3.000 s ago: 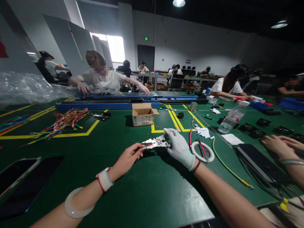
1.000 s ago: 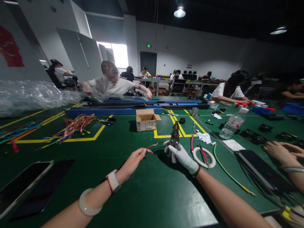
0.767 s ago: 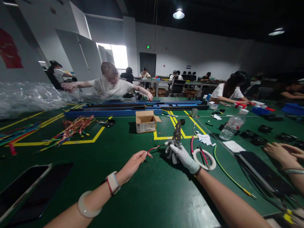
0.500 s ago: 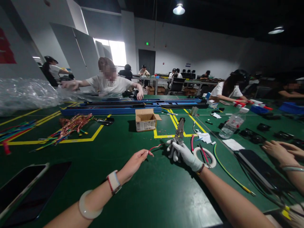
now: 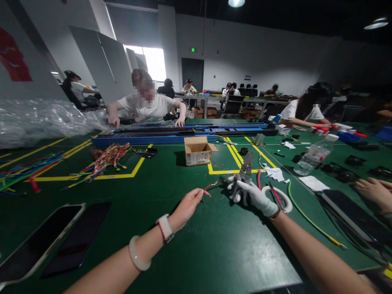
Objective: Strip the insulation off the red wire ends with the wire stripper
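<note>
My left hand (image 5: pixel 186 206) pinches the near end of a short red wire (image 5: pixel 211 186) just above the green table (image 5: pixel 196 249). My right hand (image 5: pixel 251 194), in a white glove, grips a metal wire stripper (image 5: pixel 246 169) with its jaws pointing away from me. The wire's far end reaches toward the stripper hand. A small open cardboard box (image 5: pixel 198 150) stands behind both hands. A roll of white tape (image 5: pixel 280 195) with red wires across it lies by my right wrist.
Two phones (image 5: pixel 45 241) lie at the near left. A heap of coloured wires (image 5: pixel 107 157) and bubble wrap (image 5: pixel 43 120) sit at the left, a water bottle (image 5: pixel 314 156) at the right. A green-yellow cable (image 5: pixel 309 218) runs past another person's hand (image 5: pixel 372 192). Other people sit across long blue rails (image 5: pixel 183 134).
Three seconds ago the stripper lay level with the wire at its jaws; now it stands with its jaws up, apart from the wire. My view has shifted slightly left.
</note>
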A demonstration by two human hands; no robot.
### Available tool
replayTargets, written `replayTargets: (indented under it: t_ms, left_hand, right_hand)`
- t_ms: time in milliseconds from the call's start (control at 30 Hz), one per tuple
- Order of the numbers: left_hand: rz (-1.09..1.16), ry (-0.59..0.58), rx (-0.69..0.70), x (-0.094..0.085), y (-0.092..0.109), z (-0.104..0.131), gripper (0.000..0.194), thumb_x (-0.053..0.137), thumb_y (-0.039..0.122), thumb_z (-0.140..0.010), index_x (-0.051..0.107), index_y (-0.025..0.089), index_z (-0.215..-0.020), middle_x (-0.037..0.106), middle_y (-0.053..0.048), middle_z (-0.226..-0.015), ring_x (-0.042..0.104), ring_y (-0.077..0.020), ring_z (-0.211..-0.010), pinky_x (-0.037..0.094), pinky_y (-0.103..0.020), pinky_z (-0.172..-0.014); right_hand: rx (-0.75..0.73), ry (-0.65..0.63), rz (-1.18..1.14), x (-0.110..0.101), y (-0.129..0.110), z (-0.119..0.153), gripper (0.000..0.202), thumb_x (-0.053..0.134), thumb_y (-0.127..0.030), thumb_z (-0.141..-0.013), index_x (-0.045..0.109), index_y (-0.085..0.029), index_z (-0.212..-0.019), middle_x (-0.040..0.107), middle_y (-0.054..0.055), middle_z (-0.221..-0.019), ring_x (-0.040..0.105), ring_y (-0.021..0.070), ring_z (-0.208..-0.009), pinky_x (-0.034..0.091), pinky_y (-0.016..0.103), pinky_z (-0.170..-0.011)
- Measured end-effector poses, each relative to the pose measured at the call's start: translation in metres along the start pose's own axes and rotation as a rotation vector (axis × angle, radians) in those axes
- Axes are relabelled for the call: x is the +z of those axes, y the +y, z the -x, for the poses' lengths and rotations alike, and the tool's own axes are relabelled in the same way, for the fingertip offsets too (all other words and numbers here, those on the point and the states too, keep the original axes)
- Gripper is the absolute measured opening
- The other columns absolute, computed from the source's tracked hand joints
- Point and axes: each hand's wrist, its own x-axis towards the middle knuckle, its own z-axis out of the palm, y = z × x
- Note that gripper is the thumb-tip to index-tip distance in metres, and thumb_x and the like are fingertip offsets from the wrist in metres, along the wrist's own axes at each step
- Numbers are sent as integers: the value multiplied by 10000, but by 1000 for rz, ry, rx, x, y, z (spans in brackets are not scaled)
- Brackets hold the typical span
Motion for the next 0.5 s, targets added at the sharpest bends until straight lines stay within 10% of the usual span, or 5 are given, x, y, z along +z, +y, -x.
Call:
replayTargets:
  t_ms: [500]
  left_hand:
    - [44, 36, 38, 2, -9, -3, 328, 363, 365, -950, 621, 177, -1024, 618, -64, -1063, 517, -219, -972, 384, -325, -850]
  right_hand:
    - [21, 29, 6, -2, 0, -2, 393, 598, -432, -832, 608, -173, -1128, 708, 113, -926, 636, 174, -567, 484, 287, -500]
